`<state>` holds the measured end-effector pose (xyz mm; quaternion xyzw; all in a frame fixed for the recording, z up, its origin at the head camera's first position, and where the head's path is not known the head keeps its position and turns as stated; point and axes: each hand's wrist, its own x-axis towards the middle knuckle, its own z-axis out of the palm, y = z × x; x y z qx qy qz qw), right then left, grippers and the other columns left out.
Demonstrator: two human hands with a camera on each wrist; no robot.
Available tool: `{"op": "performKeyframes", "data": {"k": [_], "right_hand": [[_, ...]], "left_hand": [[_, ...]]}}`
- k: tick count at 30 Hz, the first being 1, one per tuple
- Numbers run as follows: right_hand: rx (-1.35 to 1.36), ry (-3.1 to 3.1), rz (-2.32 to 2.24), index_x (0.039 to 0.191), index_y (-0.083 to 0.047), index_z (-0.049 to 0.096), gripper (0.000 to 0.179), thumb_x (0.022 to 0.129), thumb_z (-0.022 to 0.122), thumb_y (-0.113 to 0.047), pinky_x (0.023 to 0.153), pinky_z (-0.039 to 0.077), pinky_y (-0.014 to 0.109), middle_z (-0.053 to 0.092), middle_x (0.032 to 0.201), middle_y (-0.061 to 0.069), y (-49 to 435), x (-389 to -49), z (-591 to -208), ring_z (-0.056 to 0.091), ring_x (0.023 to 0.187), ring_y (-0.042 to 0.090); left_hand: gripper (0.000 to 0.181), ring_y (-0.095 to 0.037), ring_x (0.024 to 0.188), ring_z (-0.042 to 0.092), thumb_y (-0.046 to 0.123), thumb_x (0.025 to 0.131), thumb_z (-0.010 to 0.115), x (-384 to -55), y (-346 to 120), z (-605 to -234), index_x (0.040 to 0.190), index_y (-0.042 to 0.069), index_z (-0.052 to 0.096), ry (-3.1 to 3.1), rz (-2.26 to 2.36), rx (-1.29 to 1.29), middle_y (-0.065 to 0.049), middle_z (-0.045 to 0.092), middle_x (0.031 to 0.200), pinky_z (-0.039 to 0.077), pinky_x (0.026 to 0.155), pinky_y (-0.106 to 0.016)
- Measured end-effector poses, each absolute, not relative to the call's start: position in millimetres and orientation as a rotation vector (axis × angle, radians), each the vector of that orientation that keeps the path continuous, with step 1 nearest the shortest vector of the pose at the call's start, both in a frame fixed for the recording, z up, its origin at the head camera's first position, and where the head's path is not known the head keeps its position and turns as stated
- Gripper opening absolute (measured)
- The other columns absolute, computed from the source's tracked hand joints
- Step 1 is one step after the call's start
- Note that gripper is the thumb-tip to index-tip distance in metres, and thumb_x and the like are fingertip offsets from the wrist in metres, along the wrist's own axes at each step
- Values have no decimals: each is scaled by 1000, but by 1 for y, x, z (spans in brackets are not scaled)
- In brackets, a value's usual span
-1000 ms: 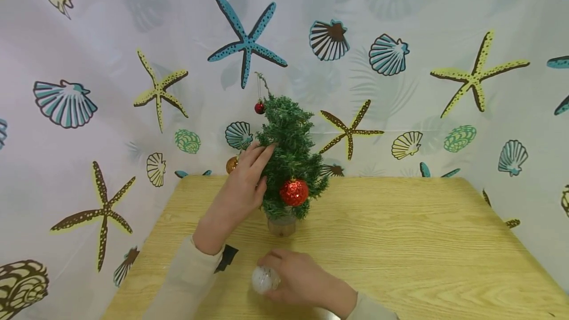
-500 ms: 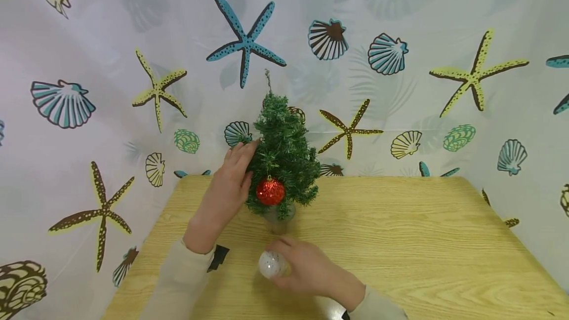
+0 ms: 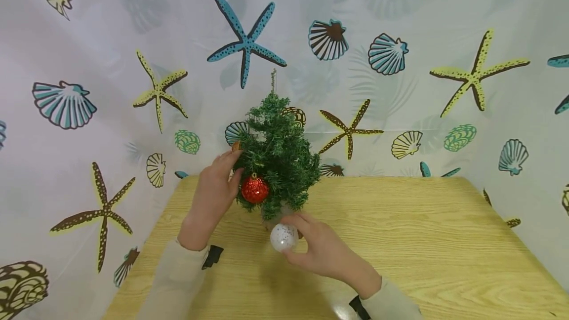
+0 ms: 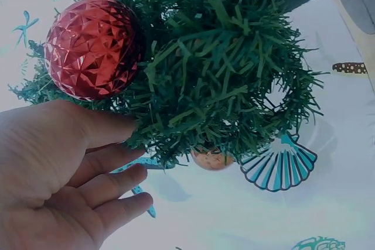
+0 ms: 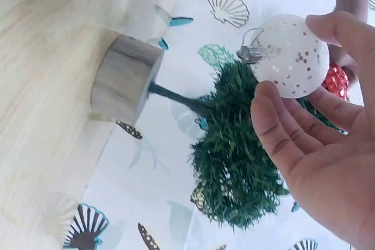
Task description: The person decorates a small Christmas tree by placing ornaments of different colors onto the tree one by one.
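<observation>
A small green artificial Christmas tree [image 3: 277, 157] stands on the table, its round wooden base [image 5: 127, 77] seen in the right wrist view. My left hand [image 3: 214, 186] is at its left side, thumb and fingers holding the outer branches. Beside that thumb hangs a faceted red Christmas ball [image 4: 94, 48]. Part of an orange-gold ball [image 4: 212, 159] shows behind the branches. My right hand [image 3: 322, 248] holds a white Christmas ball [image 3: 284, 237] with silver flecks between thumb and fingers, in front of the tree's base. The ball's silver cap and thread loop point away from the palm.
The wood-grain table [image 3: 422, 241] extends to the right of the tree. A white curtain [image 3: 400, 4] printed with starfish and shells encloses the back and sides. Black straps [image 3: 212, 257] show at both sleeves.
The tree has turned, carrying the red ball left along with my left hand. My right hand has brought the white ball forward and slightly right, closer to the base. The small red ball is out of sight.
</observation>
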<state>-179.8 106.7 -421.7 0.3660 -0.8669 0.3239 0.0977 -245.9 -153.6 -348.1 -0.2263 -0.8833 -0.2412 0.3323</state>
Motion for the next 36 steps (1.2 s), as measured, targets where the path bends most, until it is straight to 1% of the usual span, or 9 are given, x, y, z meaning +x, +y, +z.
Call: {"op": "performKeyframes", "data": {"k": [2,3,6,9,14,23,26,29,36], "right_hand": [[1048,-2524,986,135,-12,62,51,89,84,-19,72,55,23,67,118,2,110,-181,-417,65,87,13],[1033,-2502,997,135,-11,62,52,89,84,-19,71,56,22,67,118,3,112,-182,-415,65,87,13],[1007,-2438,1040,135,-9,60,54,89,85,-16,69,56,22,67,120,5,116,-184,-409,65,85,14],[1011,-2383,1067,137,-5,57,57,88,84,-12,72,59,22,67,121,8,120,-184,-405,68,86,16],[1009,-2332,1108,141,-1,56,61,88,83,-9,76,63,26,66,124,11,125,-186,-402,71,91,17],[970,-2270,1259,141,-9,62,55,89,80,-6,78,64,30,66,127,11,132,-189,-398,71,93,19],[931,-2273,1242,141,-11,63,52,91,79,-11,76,62,30,70,121,7,134,-188,-395,69,91,18],[883,-2270,1242,140,-13,64,50,92,79,-14,74,58,29,73,112,4,135,-188,-391,67,88,19],[781,-2232,1290,135,-15,67,44,93,80,-15,73,56,27,74,106,-2,134,-189,-382,68,87,14]], "left_hand": [[39,-47,84,74,-1,97,72,-247,-156,-350,135,-7,66,-2288,-619,-583,-31,70,130,61,88,-57],[38,-46,82,74,-1,97,72,-248,-157,-350,134,-7,67,-2281,-621,-580,-30,71,128,62,83,-57],[37,-39,60,67,-2,98,71,-250,-160,-351,134,-6,67,-2286,-644,-569,-29,71,128,63,79,-54],[37,-33,52,63,-1,99,70,-251,-163,-352,136,-5,67,-2307,-669,-549,-28,71,130,63,84,-54],[39,-21,39,47,1,98,72,-254,-168,-353,137,-4,67,-2333,-694,-542,-26,71,130,59,70,-46],[39,-34,58,66,1,100,70,-241,-168,-338,138,-4,66,-2301,-727,-546,-28,71,129,56,68,-46],[37,-41,82,76,2,99,71,-234,-164,-331,136,-5,68,-2222,-731,-537,-28,73,126,62,78,-52],[34,-43,106,75,3,99,72,-226,-157,-326,131,-6,70,-2118,-726,-562,-27,75,122,62,89,-56],[18,-29,93,77,4,93,79,-201,-133,-319,109,-2,78,-2026,-716,-865,-16,79,103,64,75,-42]]}}
